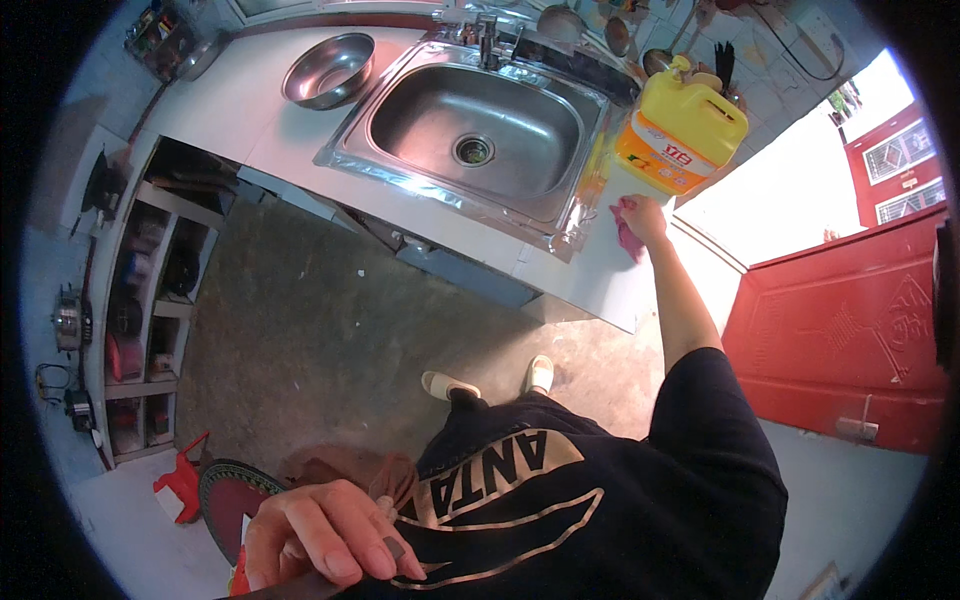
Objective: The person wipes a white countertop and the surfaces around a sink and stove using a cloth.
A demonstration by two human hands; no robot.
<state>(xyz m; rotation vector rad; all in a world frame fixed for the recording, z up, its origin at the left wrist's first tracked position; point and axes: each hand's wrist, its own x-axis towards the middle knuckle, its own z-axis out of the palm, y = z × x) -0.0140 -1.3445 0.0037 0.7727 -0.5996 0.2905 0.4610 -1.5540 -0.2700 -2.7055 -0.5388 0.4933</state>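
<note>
My right hand (643, 217) presses a crumpled pink cloth (628, 238) onto the white countertop (600, 289), right of the sink. Just beyond the knuckles stands a large yellow detergent jug (679, 124) with a pump top and an orange label bearing writing. The stainless steel sink (420, 112) has bare walls and an open drain strainer (474, 151). Close to the camera at lower left, my left hand (337, 529) is raised with loosely bent fingers. Its palm is hidden, and a small grey patch shows by one fingertip.
A stainless steel basin (330, 71) rests on the counter left of the sink. The faucet (487, 45) rises behind, beneath hanging ladles (616, 36). Open shelves (146, 300) line the left side; a red door (840, 330) stands at right. Below is a concrete floor (300, 315).
</note>
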